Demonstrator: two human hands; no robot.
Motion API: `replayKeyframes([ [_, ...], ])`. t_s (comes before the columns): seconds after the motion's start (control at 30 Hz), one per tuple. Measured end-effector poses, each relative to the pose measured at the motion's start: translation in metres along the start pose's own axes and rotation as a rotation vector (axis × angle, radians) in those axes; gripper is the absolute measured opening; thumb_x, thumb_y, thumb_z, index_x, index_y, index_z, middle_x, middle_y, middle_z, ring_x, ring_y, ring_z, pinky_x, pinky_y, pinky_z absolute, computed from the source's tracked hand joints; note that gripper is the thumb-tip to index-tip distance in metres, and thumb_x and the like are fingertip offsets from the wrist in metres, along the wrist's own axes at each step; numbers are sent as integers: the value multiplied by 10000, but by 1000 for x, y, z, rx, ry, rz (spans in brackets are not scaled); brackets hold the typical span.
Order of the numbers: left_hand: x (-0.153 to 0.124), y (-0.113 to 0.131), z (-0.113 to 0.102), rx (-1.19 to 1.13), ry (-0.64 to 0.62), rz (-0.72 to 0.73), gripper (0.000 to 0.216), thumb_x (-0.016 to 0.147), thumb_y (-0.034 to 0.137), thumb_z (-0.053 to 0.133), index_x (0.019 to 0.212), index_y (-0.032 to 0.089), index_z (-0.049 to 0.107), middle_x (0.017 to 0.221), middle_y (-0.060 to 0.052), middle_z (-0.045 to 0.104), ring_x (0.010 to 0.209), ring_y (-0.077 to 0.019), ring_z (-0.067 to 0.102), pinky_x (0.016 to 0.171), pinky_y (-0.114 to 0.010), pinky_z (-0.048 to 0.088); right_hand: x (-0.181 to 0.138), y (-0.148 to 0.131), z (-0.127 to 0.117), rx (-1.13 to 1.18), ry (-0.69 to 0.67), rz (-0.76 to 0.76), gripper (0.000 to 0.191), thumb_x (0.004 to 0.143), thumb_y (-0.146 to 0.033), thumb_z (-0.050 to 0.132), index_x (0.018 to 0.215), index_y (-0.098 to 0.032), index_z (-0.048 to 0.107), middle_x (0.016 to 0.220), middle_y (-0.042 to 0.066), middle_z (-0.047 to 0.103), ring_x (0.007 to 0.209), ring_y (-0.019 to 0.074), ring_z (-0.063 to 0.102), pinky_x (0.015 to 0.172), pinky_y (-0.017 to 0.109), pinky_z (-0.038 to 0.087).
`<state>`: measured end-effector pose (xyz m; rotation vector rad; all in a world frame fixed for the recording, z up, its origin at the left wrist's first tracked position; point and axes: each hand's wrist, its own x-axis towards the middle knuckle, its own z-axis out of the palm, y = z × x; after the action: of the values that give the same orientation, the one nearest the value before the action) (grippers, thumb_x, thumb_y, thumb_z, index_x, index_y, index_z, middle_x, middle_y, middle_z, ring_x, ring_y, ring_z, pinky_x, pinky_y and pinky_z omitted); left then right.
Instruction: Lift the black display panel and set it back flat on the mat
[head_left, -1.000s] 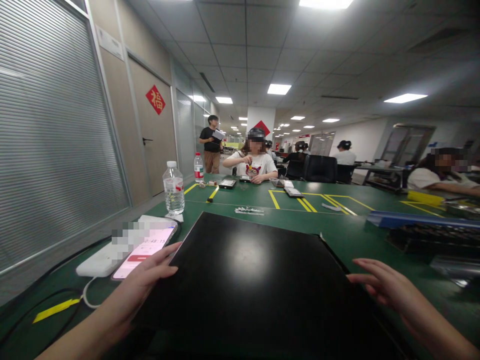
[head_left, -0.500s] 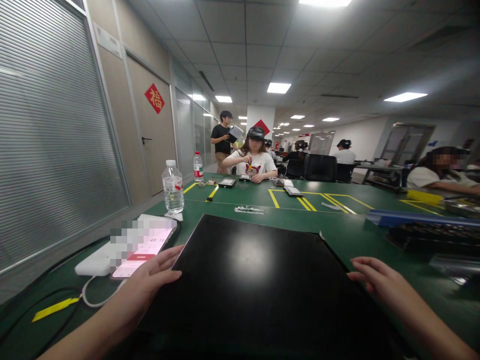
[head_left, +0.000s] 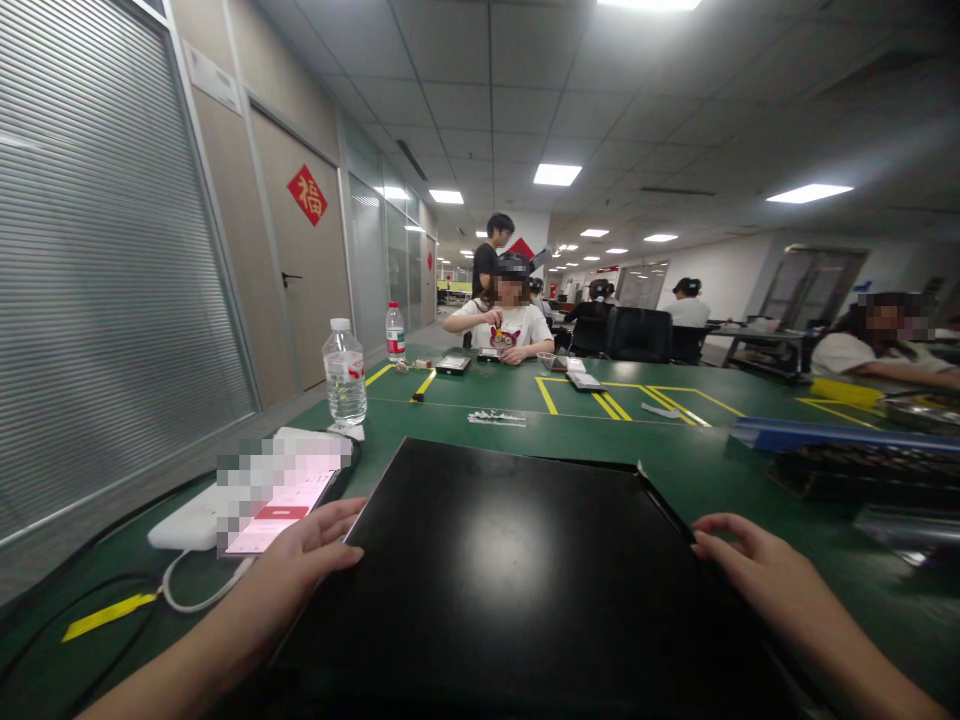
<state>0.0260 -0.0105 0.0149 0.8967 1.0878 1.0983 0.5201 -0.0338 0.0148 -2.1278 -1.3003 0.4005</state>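
A large, flat, black screen panel [head_left: 502,560] with a glossy glare spot lies before me over the green table. My left hand [head_left: 319,545] holds its left edge, thumb on top and fingers along the side. At the right edge, my right hand [head_left: 739,550] pinches the rim between thumb and fingers. A thin dark strip [head_left: 664,505] shows along that right side, standing slightly apart from the panel near its far corner. The panel's near edge is too dark to make out.
Left of the panel are a phone [head_left: 289,505], a white box [head_left: 184,520], cables and a water bottle [head_left: 345,375]. Metal scraps [head_left: 496,418] lie beyond it. Blue and black long parts [head_left: 862,450] sit at right. A co-worker [head_left: 514,325] sits opposite, handling a small device.
My right hand has moved slightly left and closed on the panel's rim. The panel's far edge sits slightly lower, showing more dark strip. A standing person has walked right, behind the seated co-worker.
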Motion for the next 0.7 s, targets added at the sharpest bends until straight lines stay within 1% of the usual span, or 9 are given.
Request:
replayKeyframes([
  [0.1,1,-1,-1,24,7,19,538,741,186,856,1244,182,667,1141,-94,861,1054,-349,806,888,-426,620,-2,-2,0,-23,-19,4,576,603,-714,482,922,-282,689,841,51,786,824,338,697,769,441,469],
  [0.2,3,-1,-2,55,0,38,486,764,238,871,1204,178,674,1099,-100,870,1010,-346,818,870,-425,624,-2,-3,0,-50,-31,-8,575,594,-704,473,908,-279,699,816,55,780,802,338,694,752,444,466],
  [0.3,6,-2,-5,67,-20,40,519,740,275,906,1194,172,677,1072,-109,874,989,-346,822,851,-413,627,-1,-4,0,-65,-25,-28,551,598,-686,485,884,-275,713,786,65,772,758,339,686,726,447,466],
  [0.47,8,-5,-9,111,-27,32,625,712,324,935,1251,160,666,1088,-135,869,1014,-366,814,874,-425,620,-1,-3,-1,-77,-48,-32,552,595,-682,474,881,-278,718,781,57,769,764,334,682,737,446,467],
  [0.7,9,-5,-8,114,-18,27,625,703,322,941,1238,170,657,1070,-132,871,1012,-372,815,882,-438,615,3,6,0,-71,-39,-45,545,616,-674,499,908,-276,728,782,53,770,723,328,676,731,453,467],
])
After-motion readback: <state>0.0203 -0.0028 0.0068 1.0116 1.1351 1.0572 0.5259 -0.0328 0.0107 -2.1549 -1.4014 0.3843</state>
